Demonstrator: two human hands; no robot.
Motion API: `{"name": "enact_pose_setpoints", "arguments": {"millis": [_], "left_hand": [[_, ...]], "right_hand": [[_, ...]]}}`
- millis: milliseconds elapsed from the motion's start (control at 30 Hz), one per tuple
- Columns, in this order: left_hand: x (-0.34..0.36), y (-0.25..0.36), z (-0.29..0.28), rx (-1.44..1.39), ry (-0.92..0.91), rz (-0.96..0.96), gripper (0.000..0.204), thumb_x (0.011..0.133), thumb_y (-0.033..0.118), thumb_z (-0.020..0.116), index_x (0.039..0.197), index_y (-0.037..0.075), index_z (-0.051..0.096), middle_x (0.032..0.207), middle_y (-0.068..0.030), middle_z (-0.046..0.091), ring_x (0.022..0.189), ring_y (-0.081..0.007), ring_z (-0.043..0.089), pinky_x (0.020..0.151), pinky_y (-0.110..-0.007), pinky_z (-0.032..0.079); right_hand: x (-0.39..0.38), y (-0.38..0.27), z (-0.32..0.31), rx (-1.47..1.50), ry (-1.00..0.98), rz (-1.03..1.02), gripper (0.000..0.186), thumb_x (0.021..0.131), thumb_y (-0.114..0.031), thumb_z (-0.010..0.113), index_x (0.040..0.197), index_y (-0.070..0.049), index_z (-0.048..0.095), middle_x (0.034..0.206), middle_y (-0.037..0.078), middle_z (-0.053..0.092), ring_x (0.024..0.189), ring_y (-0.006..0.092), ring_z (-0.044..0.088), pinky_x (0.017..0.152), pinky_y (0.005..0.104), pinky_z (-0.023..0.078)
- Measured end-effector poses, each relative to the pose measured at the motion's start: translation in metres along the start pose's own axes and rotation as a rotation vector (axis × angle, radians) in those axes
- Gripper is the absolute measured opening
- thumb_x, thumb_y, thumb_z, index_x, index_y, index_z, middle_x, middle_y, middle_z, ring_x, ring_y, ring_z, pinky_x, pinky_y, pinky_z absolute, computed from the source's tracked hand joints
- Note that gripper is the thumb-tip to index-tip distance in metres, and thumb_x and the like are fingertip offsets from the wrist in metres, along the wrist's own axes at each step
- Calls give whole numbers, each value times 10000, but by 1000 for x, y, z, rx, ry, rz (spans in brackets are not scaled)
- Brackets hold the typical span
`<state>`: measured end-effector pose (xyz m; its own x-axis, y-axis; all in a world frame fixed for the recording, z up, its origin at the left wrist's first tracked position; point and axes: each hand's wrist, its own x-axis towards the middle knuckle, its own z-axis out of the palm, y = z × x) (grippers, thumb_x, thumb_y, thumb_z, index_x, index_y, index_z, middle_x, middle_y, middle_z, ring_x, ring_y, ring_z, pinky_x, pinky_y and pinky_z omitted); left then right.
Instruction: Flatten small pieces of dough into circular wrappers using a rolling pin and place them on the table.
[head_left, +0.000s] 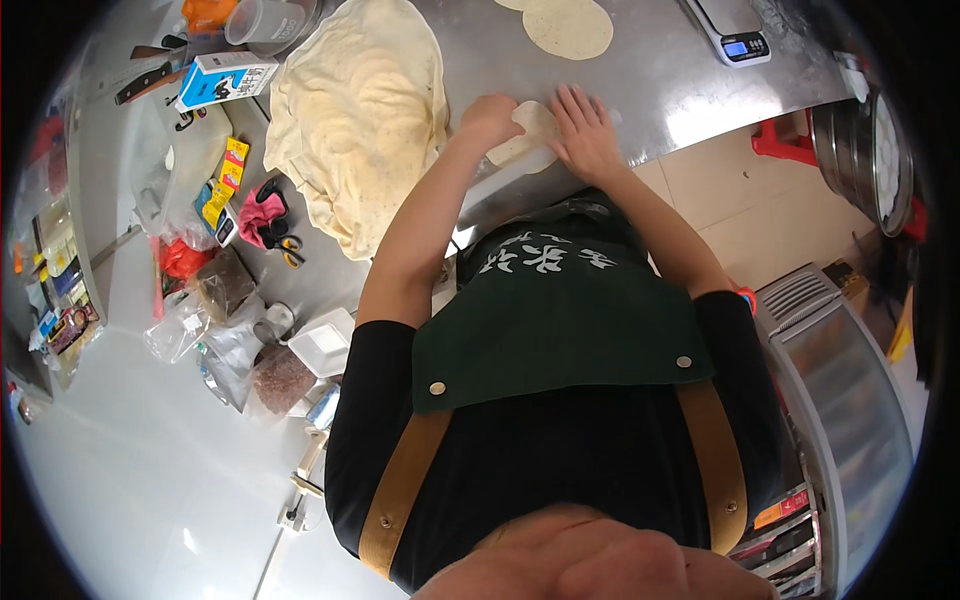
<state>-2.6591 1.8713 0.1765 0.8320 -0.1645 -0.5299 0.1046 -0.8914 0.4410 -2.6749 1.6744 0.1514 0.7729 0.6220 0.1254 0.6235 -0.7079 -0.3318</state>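
Note:
A thin, pale round of dough [526,136] lies near the front edge of the steel worktop, between my hands. My left hand [490,122] is closed at its left edge, fingers curled and thumb against the dough; the fingertips are hidden. Stretched out flat with fingers apart, my right hand [590,137] rests at the right edge of the same round. Farther back lies a larger flat dough round [568,27], with part of another beside it at the picture's top edge. Left of my left hand spreads a big, wrinkled cream-coloured cloth or sheet [355,110], whose material I cannot make out.
A digital scale [742,46] stands at the far right. On the left are a blue-and-white carton [228,80], a knife [146,84], scissors [290,250], plastic bags and a white tray [324,342]. A round metal vessel [862,150] stands beyond the worktop's right edge.

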Motion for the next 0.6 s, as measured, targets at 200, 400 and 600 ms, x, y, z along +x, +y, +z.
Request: {"name": "enact_pose_setpoints", "arguments": {"millis": [200, 400, 600], "left_hand": [[-40, 33, 0, 24, 110, 49, 198, 706, 189, 633, 859, 62, 638, 833, -159, 617, 838, -323, 590, 739, -405, 464], [-43, -5, 10, -245, 204, -69, 220, 714, 163, 610, 900, 47, 628, 881, -171, 617, 860, -345, 579, 745, -410, 461], [-27, -22, 14, -250, 46, -166, 312, 714, 240, 642, 959, 46, 623, 903, -183, 616, 877, -332, 581, 762, -397, 452]], "right_hand": [[-56, 25, -31, 107, -187, -126, 356, 673, -143, 668, 1007, -135, 546, 1108, 60, 505, 1121, 246, 439, 1041, 430, 253], [-30, 32, -62, 131, -186, -169, 344, 632, -121, 688, 950, -117, 560, 955, 36, 511, 991, 229, 476, 1016, 419, 290], [9, 32, -31, 151, -175, -237, 262, 716, -199, 658, 949, -121, 566, 958, 49, 516, 1001, 245, 471, 1019, 410, 285]]}}
